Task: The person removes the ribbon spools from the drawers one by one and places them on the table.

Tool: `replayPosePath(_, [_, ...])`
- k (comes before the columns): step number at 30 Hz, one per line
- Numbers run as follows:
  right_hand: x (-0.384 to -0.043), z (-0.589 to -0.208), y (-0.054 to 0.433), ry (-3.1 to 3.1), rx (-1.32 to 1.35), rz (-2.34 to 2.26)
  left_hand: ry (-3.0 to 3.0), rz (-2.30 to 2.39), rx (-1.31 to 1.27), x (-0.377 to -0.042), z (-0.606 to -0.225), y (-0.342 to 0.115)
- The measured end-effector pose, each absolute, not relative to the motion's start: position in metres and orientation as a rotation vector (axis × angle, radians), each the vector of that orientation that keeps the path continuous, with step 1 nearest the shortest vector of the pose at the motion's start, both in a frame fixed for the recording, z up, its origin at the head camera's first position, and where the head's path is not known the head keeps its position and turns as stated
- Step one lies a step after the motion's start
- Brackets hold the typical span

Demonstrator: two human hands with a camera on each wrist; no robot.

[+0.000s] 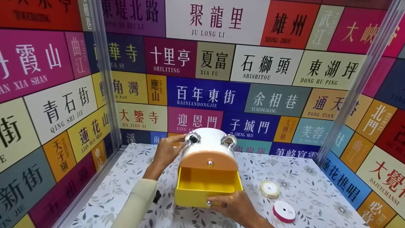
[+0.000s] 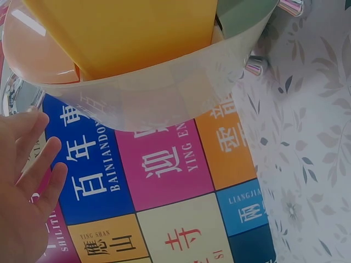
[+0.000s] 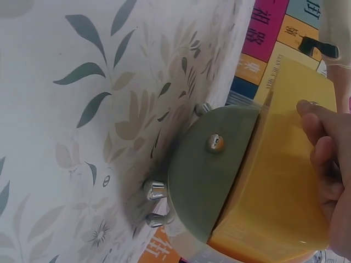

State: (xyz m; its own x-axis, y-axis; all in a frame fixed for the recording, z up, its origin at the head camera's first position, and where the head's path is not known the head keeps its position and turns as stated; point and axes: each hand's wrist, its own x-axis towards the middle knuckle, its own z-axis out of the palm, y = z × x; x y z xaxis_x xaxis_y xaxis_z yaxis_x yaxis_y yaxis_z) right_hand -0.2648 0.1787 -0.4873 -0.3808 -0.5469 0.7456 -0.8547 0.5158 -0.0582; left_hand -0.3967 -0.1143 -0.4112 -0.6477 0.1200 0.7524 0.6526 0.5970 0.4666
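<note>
The small cabinet (image 1: pixel 207 145) stands upright on the counter (image 1: pixel 104 202). At the cabinet's upper left, the left hand (image 1: pixel 166 152) touches a silver ring (image 1: pixel 192 138), its fingers slightly bent; whether they pinch it, I cannot tell. At the cabinet's front, the yellow drawer (image 1: pixel 190 198) is well out, and the right hand (image 1: pixel 237 205) pinches its knob (image 1: pixel 208 203) between closed fingers. I think the drawer should move straight and level, with the cabinet held firmly, to avoid tipping. Right of the cabinet lie two rolls (image 1: pixel 270 189).

Head view evenly bright; wrist views hazier, with glare streaking the peach drawer front (image 2: pixel 41 52) and soft shadow on the bench (image 3: pixel 41 120).
</note>
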Motion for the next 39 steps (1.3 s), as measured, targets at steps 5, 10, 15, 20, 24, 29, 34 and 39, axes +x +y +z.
replayPosePath(5, [-0.267,-0.489,0.178,-2.01,1.145,0.57,-2.127,-0.968,-0.605,-0.397,-0.41,-0.114])
replayPosePath(10, [-0.272,-0.489,0.178,-1.974,1.151,0.525,-2.128,-0.967,-0.592,-0.397,-0.41,-0.114])
replayPosePath(15, [-0.28,-0.489,0.175,-1.98,1.134,0.528,-2.145,-0.991,-0.591,-0.396,-0.408,-0.114])
replayPosePath(20, [-0.29,-0.49,0.174,-1.982,1.093,0.501,-2.168,-1.009,-0.583,-0.396,-0.407,-0.112])
replayPosePath(24, [-0.3,-0.493,0.175,-2.001,1.055,0.452,-2.173,-1.031,-0.576,-0.395,-0.409,-0.112])
replayPosePath(29, [-0.311,-0.494,0.175,-2.038,1.02,0.422,-2.169,-1.044,-0.573,-0.394,-0.412,-0.112])
replayPosePath(34, [-0.321,-0.493,0.174,-2.042,1.003,0.419,-2.17,-1.04,-0.576,-0.395,-0.411,-0.112])
replayPosePath(39, [-0.33,-0.493,0.172,-2.015,0.976,0.385,-2.158,-0.997,-0.58,-0.396,-0.411,-0.113])
